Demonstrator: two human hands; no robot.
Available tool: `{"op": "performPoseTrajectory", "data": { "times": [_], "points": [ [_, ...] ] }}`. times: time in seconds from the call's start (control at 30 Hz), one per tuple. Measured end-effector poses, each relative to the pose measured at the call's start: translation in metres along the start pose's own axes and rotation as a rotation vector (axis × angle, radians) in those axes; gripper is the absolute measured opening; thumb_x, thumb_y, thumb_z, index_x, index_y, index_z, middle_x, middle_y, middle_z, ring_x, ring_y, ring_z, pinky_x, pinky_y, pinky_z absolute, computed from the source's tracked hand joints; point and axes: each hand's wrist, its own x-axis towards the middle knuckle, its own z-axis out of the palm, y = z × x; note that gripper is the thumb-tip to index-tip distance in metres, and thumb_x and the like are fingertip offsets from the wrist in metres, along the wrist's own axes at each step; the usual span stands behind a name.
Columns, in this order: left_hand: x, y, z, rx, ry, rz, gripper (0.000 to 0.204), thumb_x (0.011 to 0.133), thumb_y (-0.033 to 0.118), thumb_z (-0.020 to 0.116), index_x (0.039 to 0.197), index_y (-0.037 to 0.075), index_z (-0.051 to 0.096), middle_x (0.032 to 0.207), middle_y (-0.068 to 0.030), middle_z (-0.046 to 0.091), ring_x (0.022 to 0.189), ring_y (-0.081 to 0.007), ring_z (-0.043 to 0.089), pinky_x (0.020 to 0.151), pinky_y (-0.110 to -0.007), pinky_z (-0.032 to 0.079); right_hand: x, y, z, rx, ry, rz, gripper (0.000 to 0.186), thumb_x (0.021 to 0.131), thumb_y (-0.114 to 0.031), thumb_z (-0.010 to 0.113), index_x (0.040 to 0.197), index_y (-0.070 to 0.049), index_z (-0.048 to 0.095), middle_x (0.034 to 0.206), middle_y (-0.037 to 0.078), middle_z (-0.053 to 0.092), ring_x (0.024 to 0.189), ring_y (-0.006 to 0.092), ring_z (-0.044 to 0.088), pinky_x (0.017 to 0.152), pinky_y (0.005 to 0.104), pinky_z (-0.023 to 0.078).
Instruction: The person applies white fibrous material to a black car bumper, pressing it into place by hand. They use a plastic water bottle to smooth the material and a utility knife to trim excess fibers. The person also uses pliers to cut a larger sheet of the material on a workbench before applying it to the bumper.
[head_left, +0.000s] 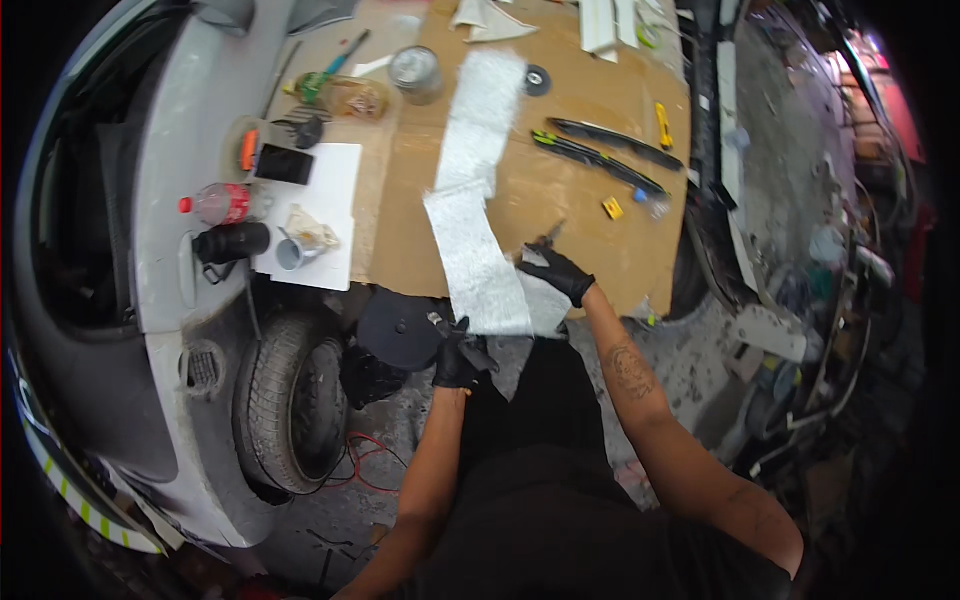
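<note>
A long strip of white fibreglass mat (470, 215) runs down the cardboard (390, 200) to the near edge, where a smaller white piece hangs at its right. My right hand (560, 272), in a black glove, is closed at that piece's upper edge, white mat showing between thumb and fingers. A dark pointed tool (552, 235) lies just beyond the fingertips; its kind is unclear. My left hand (460, 362), also gloved, is closed below the cardboard's near edge, beside the strip's lower left corner. Something small and metallic shows by its fingers, too unclear to name.
Wiper-like black strips (610, 155), a yellow cutter (664, 125) and a black disc (538, 80) lie on the cardboard. At left are a phone (285, 164), a cup (291, 254), a bottle (222, 204) and a car with a wheel (295, 405). A red cable (368, 470) crosses the floor.
</note>
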Motion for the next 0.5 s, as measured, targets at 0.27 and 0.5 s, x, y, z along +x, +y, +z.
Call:
{"op": "performPoseTrajectory", "data": {
  "times": [0.27,0.5],
  "points": [
    [0.052,-0.057,0.059,0.244,0.084,0.210,0.021,0.082,0.022,0.072,0.092,0.012,0.057,0.067,-0.0015,0.056,0.050,-0.0145,0.051,0.046,-0.028,0.043,-0.128,0.147,-0.036,1.091,0.012,-0.096,0.066,0.089,-0.054,0.051,0.136,-0.008,0.045,0.146,0.006,0.037,0.131,0.0218,0.038,0.109,0.0381,0.029],
    [0.085,-0.171,0.118,0.072,0.177,-0.051,0.020,0.088,0.024,0.066,0.099,0.010,0.058,0.071,-0.0025,0.058,0.056,-0.0166,0.054,0.049,-0.030,0.044,-0.184,0.233,-0.053,1.087,0.290,0.238,0.063,0.086,-0.038,0.066,0.137,-0.010,0.044,0.136,0.002,0.048,0.123,0.0212,0.046,0.102,0.0401,0.036]
  ]
}}
